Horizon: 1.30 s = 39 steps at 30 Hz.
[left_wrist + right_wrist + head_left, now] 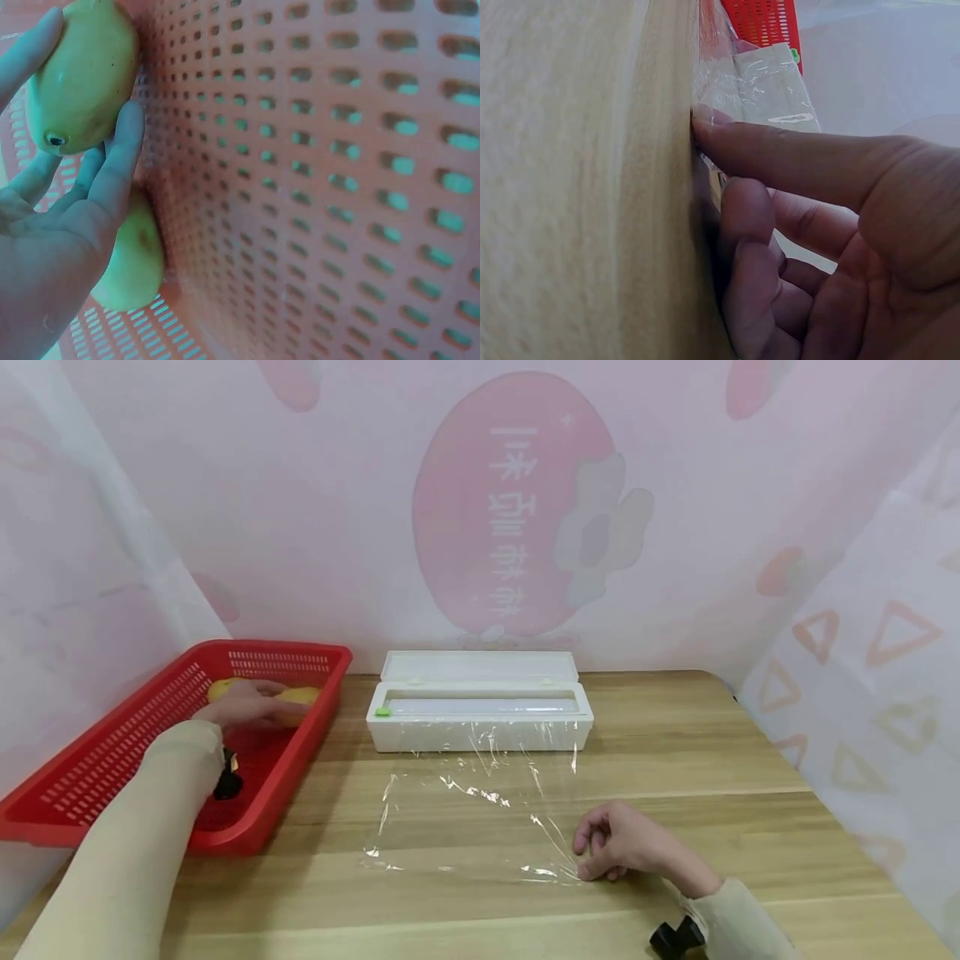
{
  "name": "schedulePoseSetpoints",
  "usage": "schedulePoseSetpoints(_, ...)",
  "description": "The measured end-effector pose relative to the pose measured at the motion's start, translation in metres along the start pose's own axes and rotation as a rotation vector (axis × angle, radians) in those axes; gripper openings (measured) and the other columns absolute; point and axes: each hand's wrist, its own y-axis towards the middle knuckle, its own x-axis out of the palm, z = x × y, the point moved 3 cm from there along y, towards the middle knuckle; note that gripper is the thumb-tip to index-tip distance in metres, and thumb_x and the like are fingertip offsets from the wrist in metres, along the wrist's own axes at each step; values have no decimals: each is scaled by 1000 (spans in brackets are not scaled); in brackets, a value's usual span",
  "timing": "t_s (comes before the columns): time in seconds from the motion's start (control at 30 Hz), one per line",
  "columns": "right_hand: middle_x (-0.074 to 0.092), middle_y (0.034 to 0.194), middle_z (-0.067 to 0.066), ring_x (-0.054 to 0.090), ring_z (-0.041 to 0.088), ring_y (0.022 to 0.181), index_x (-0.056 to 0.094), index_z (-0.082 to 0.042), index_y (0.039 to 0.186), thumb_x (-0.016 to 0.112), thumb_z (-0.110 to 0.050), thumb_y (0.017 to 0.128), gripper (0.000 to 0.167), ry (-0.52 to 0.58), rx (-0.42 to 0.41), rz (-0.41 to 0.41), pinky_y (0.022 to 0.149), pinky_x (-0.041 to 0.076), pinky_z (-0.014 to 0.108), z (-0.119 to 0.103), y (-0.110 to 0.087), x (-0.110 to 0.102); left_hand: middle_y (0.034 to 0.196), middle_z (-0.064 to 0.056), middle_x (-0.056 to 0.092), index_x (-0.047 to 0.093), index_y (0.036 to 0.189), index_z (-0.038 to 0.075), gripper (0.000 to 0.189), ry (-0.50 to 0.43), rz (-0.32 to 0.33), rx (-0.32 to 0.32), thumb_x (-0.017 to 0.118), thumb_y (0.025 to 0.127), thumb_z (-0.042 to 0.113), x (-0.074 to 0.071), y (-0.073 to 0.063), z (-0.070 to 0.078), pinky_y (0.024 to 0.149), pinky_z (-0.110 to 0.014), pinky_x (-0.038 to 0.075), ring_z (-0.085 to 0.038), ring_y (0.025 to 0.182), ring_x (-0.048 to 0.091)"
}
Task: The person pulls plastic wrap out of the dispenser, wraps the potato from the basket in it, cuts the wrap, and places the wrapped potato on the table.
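Inside the red basket [300, 760], my left hand [251, 703] grips a yellow mango [86, 75], its thumb on one side and fingers on the other. A second mango [135, 262] lies lower in the basket, beside the perforated wall. From the white cling film box [480, 735] a sheet of clear cling film [480, 827] stretches forward over the wooden table. My right hand [622, 843] pinches the film's near right corner close to the tabletop, thumb and fingertips together in the right wrist view.
The box's lid [480, 667] stands raised at the back, and a green slider [383, 712] sits at its left end. The wooden table [675, 760] meets a printed pink backdrop [345, 527]. The basket stands along the table's left side.
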Motion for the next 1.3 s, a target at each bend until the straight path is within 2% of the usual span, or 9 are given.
schedulePoseSetpoints(0.17,59,63,8,52,12,49,66,-1,84,86,-2,70,25,5,3,-9,45,45,22,1,1,2,136,-18,49,32,150,-3,86,-187,45,54,68,90,48,-15,-14,5,94,-48,47,-32,117,52)
schedulePoseSetpoints(0.3,58,63,8,52,13,48,66,0,84,86,-1,70,24,14,-1,-10,45,45,22,2,0,1,124,-5,58,39,148,6,74,-333,62,58,69,91,44,-27,-19,11,92,-42,50,-27,112,57)
schedulePoseSetpoints(0.4,58,63,8,52,13,48,65,0,84,86,0,70,25,19,-3,-8,45,45,23,3,-1,-1,126,-6,57,38,147,9,73,-326,56,67,66,92,47,-32,-20,18,93,-41,49,-29,115,55)
schedulePoseSetpoints(0.53,58,62,7,52,13,48,65,0,84,86,-1,69,26,14,0,-5,45,46,23,5,-1,-1,134,-10,46,27,153,7,82,-302,50,79,64,93,49,-37,-22,26,91,-36,50,-25,115,53)
schedulePoseSetpoints(0.7,58,62,7,52,13,49,66,-1,84,87,-3,69,26,4,7,-7,46,47,24,6,-2,0,142,-15,39,22,154,0,86,-383,68,131,70,92,38,-37,-31,41,94,-34,48,-15,108,61)
schedulePoseSetpoints(0.83,58,62,7,52,13,49,65,0,84,86,-2,70,26,8,-4,-9,46,47,24,4,-1,-1,144,-17,35,19,154,-2,86,-413,92,188,70,93,31,-38,-48,67,92,-31,49,-7,102,63)
schedulePoseSetpoints(0.97,58,63,7,52,13,49,65,0,85,86,-1,70,26,13,2,-2,46,46,24,4,0,-3,140,-14,42,28,153,4,82,-394,146,223,72,91,34,-38,-66,104,87,-26,51,-7,103,62)
schedulePoseSetpoints(1.17,58,63,7,52,14,49,65,0,85,86,-1,70,25,8,11,0,46,47,25,5,0,-3,135,-6,55,42,149,21,82,-152,222,244,74,82,55,-27,-105,166,89,-34,45,-21,109,57)
schedulePoseSetpoints(1.3,58,63,7,52,14,50,65,0,85,85,-1,70,25,13,10,-6,47,47,24,6,1,-3,128,-3,61,49,142,28,73,-147,191,302,76,80,56,-8,-127,205,93,-43,37,-23,111,56)
